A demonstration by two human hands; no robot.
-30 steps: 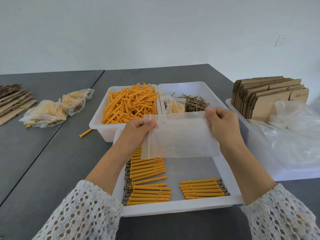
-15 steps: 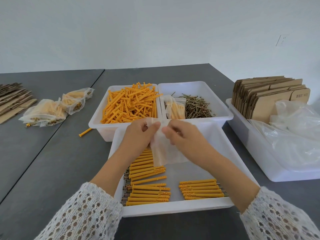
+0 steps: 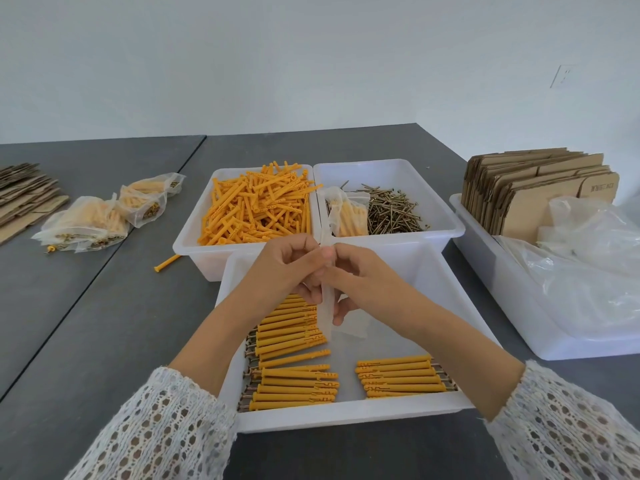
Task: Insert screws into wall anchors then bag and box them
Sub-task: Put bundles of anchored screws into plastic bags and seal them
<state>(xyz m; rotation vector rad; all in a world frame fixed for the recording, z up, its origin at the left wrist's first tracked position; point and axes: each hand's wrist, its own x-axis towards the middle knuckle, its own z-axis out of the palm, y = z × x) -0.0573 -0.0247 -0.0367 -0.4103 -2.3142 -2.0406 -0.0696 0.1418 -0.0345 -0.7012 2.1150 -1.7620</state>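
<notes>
Both hands meet above the near tray [image 3: 349,415], the left hand [image 3: 289,268] and right hand [image 3: 349,280] each pinching the mouth of a thin clear bag [image 3: 327,315] that hangs edge-on between them; their grip is clamped on the film, though whether the mouth is parted yet is hard to tell from this angle. Below lie the assembled anchors [image 3: 294,348] in rows, with a smaller batch [image 3: 401,375] to the right. The likely trouble is the slippery film: if the two layers cling, the fingers may slide off or the bag may stay closed when anchors are fed in, and screw tips could snag or pierce it. Room is tight ahead, where the bin of loose anchors [image 3: 256,211] and the screw bin [image 3: 391,209] butt against the tray, but the tray's bare middle leaves space to work.
</notes>
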